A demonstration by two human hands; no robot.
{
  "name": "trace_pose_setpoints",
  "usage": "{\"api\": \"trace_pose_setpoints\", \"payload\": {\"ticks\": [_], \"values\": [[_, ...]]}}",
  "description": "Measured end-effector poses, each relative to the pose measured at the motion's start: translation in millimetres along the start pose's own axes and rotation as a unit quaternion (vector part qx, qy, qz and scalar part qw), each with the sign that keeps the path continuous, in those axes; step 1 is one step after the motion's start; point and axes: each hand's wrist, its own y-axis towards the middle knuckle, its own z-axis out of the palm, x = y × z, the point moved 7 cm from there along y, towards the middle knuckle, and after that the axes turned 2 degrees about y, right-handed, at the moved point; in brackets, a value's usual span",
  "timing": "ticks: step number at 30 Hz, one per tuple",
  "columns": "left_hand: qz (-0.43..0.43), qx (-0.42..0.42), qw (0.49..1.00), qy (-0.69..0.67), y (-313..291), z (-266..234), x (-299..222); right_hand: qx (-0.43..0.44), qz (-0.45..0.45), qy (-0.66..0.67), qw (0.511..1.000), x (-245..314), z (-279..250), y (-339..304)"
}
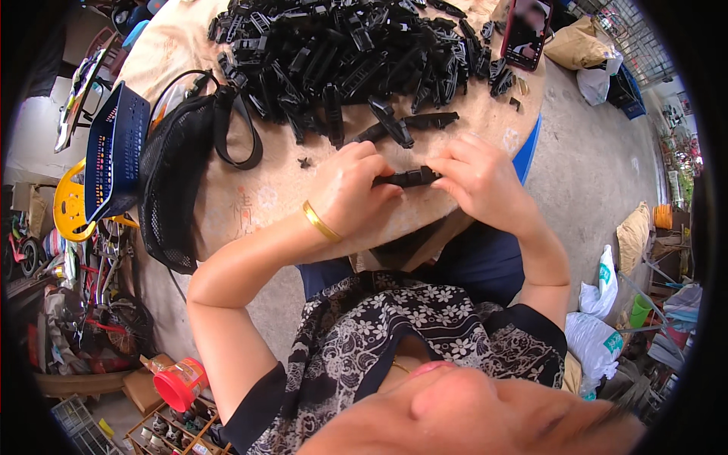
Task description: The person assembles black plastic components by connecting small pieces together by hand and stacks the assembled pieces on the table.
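The black part (413, 178) lies level between the two hands, near the edge of the tabletop (288, 205) closest to the person, and whether it rests on the cloth or hangs just above cannot be told. The left hand (356, 180) has its grip clamped on the left end, with the thumb on the near side and the fingers curled over; the right hand (478, 180) pinches the right end, thumb and fingertips together on it. Only the middle shows, so how the ends are held underneath is hidden. To handle it well, I would let one hand act as the anchor and the other do the fine work, both pulling or pressing along the part's length, since a sideways twist could strain what looks like hard plastic. Wrists low and elbows out, as here, should give steady control. Two loose parts, one leaning (391, 123) and one lying flat (431, 120), sit just beyond the fingers, with the pile (334, 64) behind them; a little more room there would probably spare the knuckles. The small piece (305, 162) left of the left hand could easily be brushed away.
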Motion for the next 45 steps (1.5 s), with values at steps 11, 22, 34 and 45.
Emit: {"api": "trace_pose_setpoints", "payload": {"ticks": [11,22,34,45], "values": [[0.069,0.087,0.991,-0.073,8,9,-5,0.018,-0.052,0.117,0.992,2,14,0],[0.017,-0.069,0.98,0.184,15,-15,17,0.069,-0.026,0.191,0.979,-1,15,-13],[0.011,-0.038,0.998,0.043,6,-7,4,-0.146,0.0,-0.188,0.971,-57,11,93],[0.075,-0.018,0.996,0.049,9,-4,6,-0.099,0.108,-0.115,0.982,-93,14,121]]}}
